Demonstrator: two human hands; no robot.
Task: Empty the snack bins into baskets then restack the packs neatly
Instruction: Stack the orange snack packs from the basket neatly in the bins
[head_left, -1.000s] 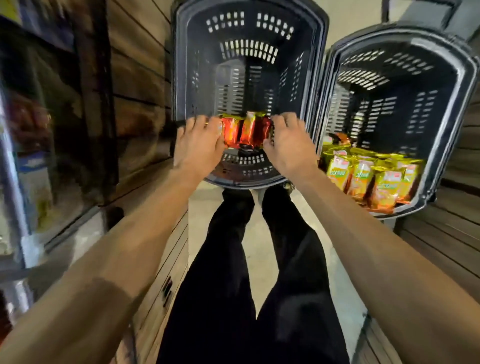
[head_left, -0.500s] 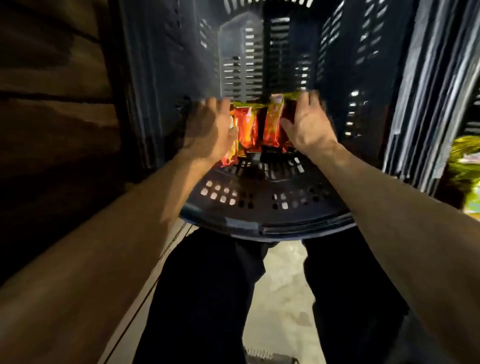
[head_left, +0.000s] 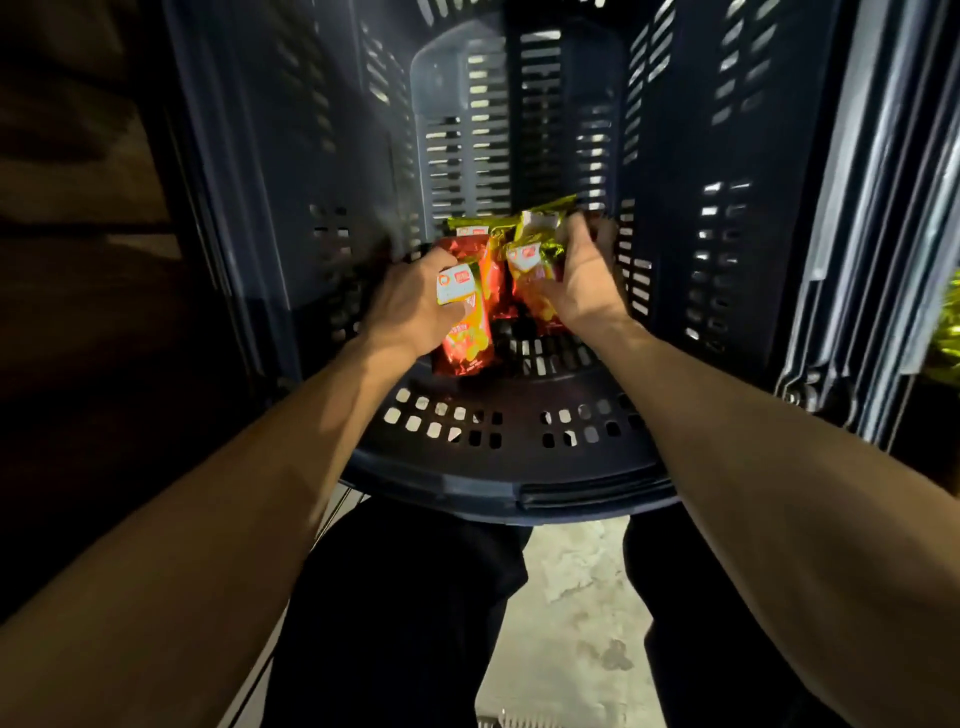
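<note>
Here the left hand grips a red pack at nine o'clock, the right hand clutches other packs at three; glossy foil may slip.

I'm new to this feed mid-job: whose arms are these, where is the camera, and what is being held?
There is no machine here. A person works bare-handed, and the one camera sits on their head, looking down past both arms. They reach into a dark slotted basket. The left hand grips a red pack. The right hand grips gold-topped packs. Below are their dark trousers and a pale floor.
</note>
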